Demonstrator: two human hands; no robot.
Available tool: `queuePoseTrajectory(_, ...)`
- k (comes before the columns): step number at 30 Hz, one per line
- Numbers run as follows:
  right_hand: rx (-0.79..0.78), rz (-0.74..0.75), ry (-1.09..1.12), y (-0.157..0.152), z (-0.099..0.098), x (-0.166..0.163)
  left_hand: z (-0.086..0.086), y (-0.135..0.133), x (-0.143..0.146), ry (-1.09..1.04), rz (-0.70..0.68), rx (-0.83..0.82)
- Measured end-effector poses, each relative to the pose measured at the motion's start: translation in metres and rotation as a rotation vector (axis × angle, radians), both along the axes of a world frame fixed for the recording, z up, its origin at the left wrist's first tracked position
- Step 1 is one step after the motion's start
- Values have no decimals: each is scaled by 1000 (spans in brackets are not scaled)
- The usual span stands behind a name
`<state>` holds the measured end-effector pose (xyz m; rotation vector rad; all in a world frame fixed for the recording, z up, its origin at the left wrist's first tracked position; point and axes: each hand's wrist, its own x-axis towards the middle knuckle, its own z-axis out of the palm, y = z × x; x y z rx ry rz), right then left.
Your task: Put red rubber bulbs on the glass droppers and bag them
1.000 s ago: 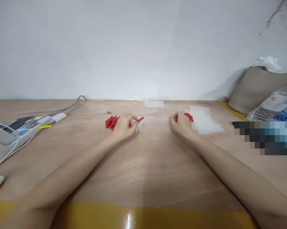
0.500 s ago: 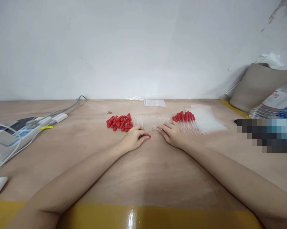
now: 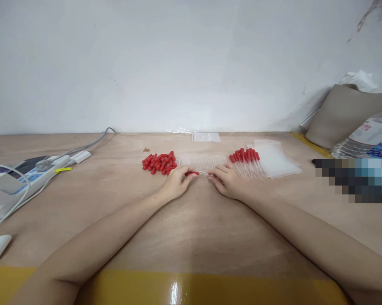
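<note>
My left hand (image 3: 179,181) is closed around a red rubber dropper bulb (image 3: 193,173), whose narrow neck points right. Between the fingertips of my right hand (image 3: 224,180) is a thin clear dropper tube (image 3: 204,173), its end aimed at the bulb's neck. The tube tip lies very close to the bulb; I cannot tell whether they touch. Behind both hands lies a row of clear tubes (image 3: 206,161). A heap of loose red bulbs (image 3: 157,163) is beside my left hand. Right of my right hand lie several droppers with red bulbs fitted on their tubes (image 3: 248,159).
Clear plastic bags (image 3: 276,159) lie at the right, and a small zip bag (image 3: 206,137) lies by the wall. A power strip (image 3: 34,174) with cables is on the left. A water bottle (image 3: 362,137) and a grey-brown container (image 3: 346,110) stand at the right.
My left hand has raised the bulb's neck slightly and turned it toward the tube. The tube in my right hand has tilted and come nearer to the bulb.
</note>
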<state>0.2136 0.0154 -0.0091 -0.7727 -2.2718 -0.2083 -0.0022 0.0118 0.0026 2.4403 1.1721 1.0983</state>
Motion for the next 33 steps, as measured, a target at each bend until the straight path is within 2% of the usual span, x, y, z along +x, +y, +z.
queuePoseTrajectory(5, 3, 7, 19, 0, 1, -1, 0, 0, 0, -36, -18, -59)
queuePoseTrajectory(14, -11, 10, -25, -4, 5, -2, 0, -1, 2, -57, -68, -42)
queuePoseTrajectory(26, -201, 88, -92, -2, 8, 2, 1, 0, -2, -21, -216, -35)
queuePoseTrajectory(33, -92, 39, -173, 1, 10, 6, 3, -2, -1, 52, -240, -13)
